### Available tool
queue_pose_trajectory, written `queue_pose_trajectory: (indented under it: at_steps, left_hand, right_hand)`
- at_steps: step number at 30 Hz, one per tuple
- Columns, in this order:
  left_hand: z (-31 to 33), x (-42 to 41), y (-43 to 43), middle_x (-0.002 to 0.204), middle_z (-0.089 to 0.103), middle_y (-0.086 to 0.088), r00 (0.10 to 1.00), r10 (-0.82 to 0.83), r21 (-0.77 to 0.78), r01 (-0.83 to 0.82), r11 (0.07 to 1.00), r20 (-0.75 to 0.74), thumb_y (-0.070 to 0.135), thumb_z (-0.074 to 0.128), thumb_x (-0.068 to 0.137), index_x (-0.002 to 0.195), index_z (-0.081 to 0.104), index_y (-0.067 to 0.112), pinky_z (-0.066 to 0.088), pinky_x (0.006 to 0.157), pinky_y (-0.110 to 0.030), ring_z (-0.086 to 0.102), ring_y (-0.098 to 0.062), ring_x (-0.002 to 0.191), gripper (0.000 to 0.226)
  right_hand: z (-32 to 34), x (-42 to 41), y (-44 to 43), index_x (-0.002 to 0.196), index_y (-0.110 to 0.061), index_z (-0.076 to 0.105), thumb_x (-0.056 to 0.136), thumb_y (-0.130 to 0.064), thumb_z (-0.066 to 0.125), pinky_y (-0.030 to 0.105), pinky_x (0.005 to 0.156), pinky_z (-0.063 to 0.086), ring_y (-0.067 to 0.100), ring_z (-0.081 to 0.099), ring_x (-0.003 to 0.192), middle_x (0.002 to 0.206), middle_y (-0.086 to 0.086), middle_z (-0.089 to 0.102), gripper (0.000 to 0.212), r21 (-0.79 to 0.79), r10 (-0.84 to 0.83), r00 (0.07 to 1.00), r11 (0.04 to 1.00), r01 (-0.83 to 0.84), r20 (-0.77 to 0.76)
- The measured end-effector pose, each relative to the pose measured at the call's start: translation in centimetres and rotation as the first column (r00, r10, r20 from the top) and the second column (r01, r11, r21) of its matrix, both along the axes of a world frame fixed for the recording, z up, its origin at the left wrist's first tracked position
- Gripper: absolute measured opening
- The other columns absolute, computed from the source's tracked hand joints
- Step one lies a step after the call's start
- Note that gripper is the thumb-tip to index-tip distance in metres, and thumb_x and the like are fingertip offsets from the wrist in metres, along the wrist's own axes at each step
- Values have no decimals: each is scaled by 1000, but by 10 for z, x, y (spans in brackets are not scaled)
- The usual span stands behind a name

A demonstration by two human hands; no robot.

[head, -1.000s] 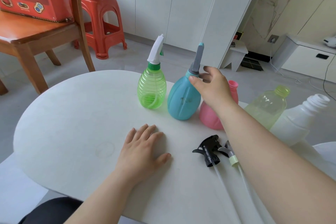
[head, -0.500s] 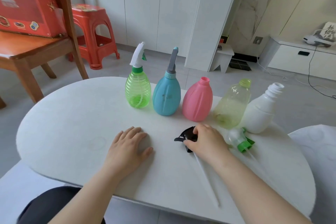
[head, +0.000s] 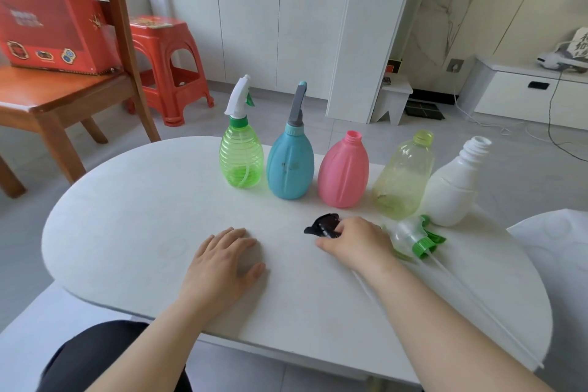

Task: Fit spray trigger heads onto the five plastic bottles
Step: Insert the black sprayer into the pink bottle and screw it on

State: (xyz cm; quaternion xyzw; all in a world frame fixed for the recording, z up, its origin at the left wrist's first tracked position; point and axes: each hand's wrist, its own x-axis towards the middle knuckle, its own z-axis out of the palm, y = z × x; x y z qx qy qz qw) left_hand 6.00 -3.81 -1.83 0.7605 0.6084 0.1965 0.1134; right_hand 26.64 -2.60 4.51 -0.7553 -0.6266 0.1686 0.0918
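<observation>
Here, counted five plastic bottles in a single row along the far side of the white table: from the left, a green bottle, a blue bottle, a pink bottle, a pale yellow bottle and a white bottle. Found two of the five already capped: a white trigger head on the green, a grey trigger head on the blue. Found the other three with bare, open necks. Saw two loose heads on the tabletop in front of the row: a black trigger head just before the pink bottle, and a clear-and-green trigger head near the foot of the pale yellow bottle, trailing a long thin tube toward the near right edge. Caught the right hand with fingers curled down over the black head, gripping it against the table. Caught the left hand flat on the tabletop, fingers straight, holding nothing. Noted behind, on the floor, one wooden chair carrying one red box, and one red stool.
</observation>
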Motion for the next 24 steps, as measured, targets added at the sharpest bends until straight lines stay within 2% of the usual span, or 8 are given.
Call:
queue_pose_trajectory:
  at_steps: [2, 4, 6, 10, 12, 15, 19, 24]
  left_hand:
    - [1, 0, 0, 143, 36, 11, 1000, -1, 4, 1, 1000, 4, 49, 50, 82, 124, 44, 31, 10, 113, -28, 24, -9, 136, 46]
    - [2, 0, 0, 142, 37, 11, 1000, 1, -1, -1, 1000, 14, 47, 51, 82, 123, 45, 31, 11, 113, -27, 25, -9, 135, 45]
    - [4, 0, 0, 140, 40, 11, 999, 3, -7, -3, 1000, 33, 44, 53, 82, 122, 47, 29, 13, 112, -26, 28, -9, 134, 43]
    - [13, 4, 0, 132, 51, 4, 992, 8, -13, -6, 1000, 128, 32, 59, 81, 115, 55, 22, 24, 105, -26, 41, -14, 126, 35]
    - [23, 12, 2, 126, 55, 3, 969, 9, -34, -1, 999, 246, 26, 61, 81, 111, 58, 20, 32, 95, -22, 49, -17, 118, 31]
    - [43, 33, 10, 112, 57, 7, 936, -35, 8, 34, 999, 350, 23, 63, 80, 110, 58, 20, 29, 82, -12, 52, -10, 105, 30]
    - [74, 75, 32, 114, 56, 2, 889, -116, 56, 102, 993, 443, 22, 62, 81, 118, 53, 15, 27, 78, -9, 48, -9, 103, 39]
    - [92, 120, 72, 141, 34, -3, 926, -159, -14, 174, 985, 342, 31, 61, 80, 135, 28, 19, 26, 92, -21, 36, -17, 126, 65]
  right_hand:
    - [7, 4, -1, 58, -20, 53, 74, -39, 61, 28, 63, 36, 22, 51, 70, 66, 1, 56, 26, -25, -50, 954, 999, 44, -295]
    - [12, 9, 0, 64, -18, 59, 75, -31, 63, 27, 61, 41, 19, 49, 69, 70, 2, 56, 18, -52, -89, 789, 996, 72, -608]
    - [20, 17, 0, 72, -18, 60, 79, -23, 61, 25, 55, 44, 16, 45, 71, 79, 4, 57, 8, -80, -112, 607, 994, 79, -786]
    - [32, 37, 1, 81, -16, 58, 83, -8, 52, 15, 47, 37, 10, 47, 59, 70, 0, 62, 11, -3, -17, 275, 999, 54, -961]
    - [36, 48, -1, 84, -13, 58, 81, -4, 50, 14, 48, 44, 8, 56, 57, 66, -3, 68, 12, 22, 18, 75, 998, 51, -997]
    - [39, 63, -1, 84, -10, 58, 68, -8, 52, 19, 59, 54, 10, 63, 61, 70, 1, 71, 17, 71, 84, -166, 994, 83, -983]
    - [42, 80, 0, 81, -10, 58, 74, -3, 47, 21, 65, 56, 10, 65, 62, 67, 0, 71, 15, 148, 168, -149, 980, 137, -974]
    - [35, 99, -2, 79, -12, 62, 67, -8, 51, 22, 66, 56, 11, 66, 63, 69, 1, 71, 18, 179, 195, -96, 972, 153, -976]
